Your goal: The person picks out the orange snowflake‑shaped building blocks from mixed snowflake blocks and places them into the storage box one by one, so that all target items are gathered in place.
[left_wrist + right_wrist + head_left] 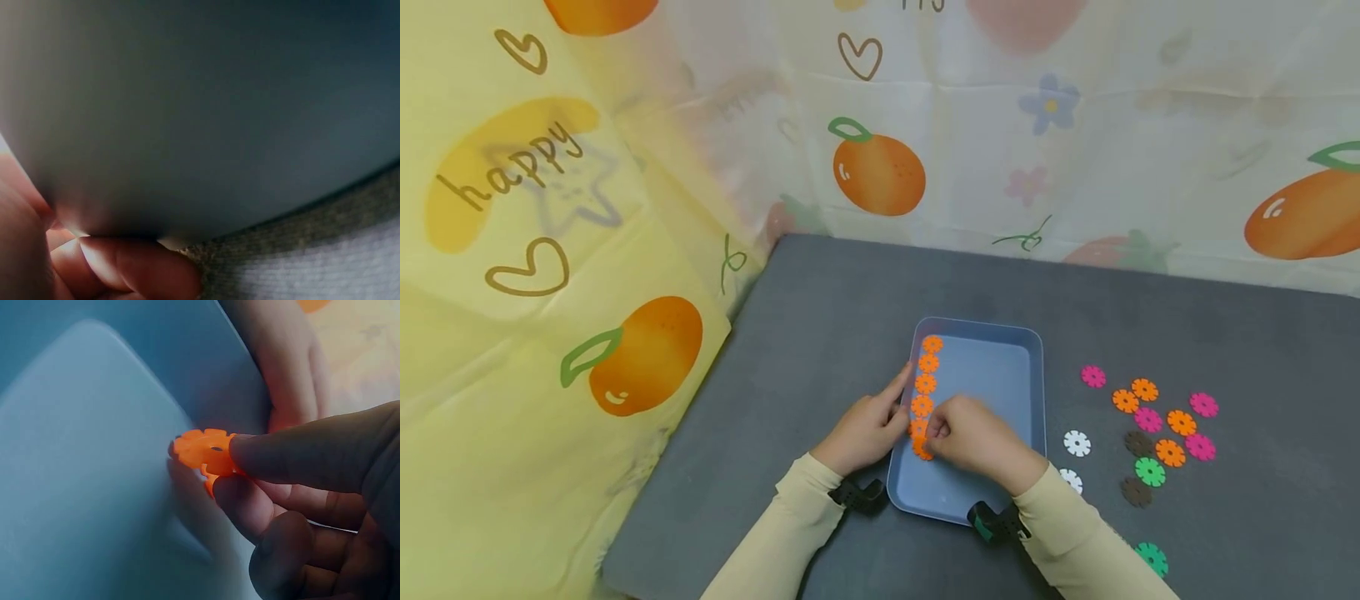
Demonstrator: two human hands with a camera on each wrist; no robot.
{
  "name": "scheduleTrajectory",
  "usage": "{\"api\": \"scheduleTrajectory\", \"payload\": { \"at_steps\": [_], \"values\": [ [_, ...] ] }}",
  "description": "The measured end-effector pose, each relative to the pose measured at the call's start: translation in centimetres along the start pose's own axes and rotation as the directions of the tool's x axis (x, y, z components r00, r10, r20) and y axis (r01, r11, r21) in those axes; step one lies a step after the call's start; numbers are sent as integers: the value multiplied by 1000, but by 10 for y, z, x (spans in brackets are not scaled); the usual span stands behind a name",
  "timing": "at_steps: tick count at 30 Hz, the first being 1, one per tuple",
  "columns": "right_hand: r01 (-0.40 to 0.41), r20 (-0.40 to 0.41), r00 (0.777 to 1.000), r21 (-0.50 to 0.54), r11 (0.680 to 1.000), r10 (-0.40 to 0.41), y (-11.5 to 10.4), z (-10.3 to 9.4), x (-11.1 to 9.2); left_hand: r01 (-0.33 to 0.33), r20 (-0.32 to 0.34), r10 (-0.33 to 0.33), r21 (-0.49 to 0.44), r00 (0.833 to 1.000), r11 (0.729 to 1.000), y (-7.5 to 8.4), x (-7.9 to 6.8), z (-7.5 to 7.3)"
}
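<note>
A blue rectangular tray [977,492] lies on the table with several orange notched plastic discs [926,383] in a line along its left wall. My left hand [868,429] grips the tray's left side, its index finger along the outer wall. In the left wrist view, curled fingers [144,269] meet the edge of the tray [219,156]. Over the lower end of the line, my right hand [977,437] pinches an orange notched disc [203,450] between thumb and index finger. Part of another orange disc [210,481] shows just under it.
Loose notched discs lie right of the tray: pink [1093,377], orange [1170,452], white [1077,443], brown [1137,492] and green [1150,472]. Another green disc [1152,559] is beside the right sleeve. A printed curtain [955,167] hangs along the grey table's [820,317] back and left.
</note>
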State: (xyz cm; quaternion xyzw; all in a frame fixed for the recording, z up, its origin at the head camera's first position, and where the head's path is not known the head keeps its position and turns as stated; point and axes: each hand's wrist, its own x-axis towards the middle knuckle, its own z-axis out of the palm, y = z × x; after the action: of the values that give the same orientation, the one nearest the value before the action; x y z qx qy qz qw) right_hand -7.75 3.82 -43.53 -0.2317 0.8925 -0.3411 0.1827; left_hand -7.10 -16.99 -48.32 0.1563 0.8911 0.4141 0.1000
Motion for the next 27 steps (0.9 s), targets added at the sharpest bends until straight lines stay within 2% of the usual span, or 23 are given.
{"api": "scheduleTrajectory", "payload": {
  "at_steps": [6, 17, 27],
  "values": [
    [-53, 42, 998, -19, 998, 54, -1, 7, 2, -19, -7, 19, -26, 1000, 999, -1, -1, 2],
    [-122, 83, 988, -83, 989, 129, -2, 12, 6, 10, 7, -9, -23, 1000, 1000, 1, -1, 0],
    [-120, 64, 990, -77, 990, 125, -3, 12, 6, 4, 13, -3, -27, 1000, 1000, 0, -1, 0]
  ]
}}
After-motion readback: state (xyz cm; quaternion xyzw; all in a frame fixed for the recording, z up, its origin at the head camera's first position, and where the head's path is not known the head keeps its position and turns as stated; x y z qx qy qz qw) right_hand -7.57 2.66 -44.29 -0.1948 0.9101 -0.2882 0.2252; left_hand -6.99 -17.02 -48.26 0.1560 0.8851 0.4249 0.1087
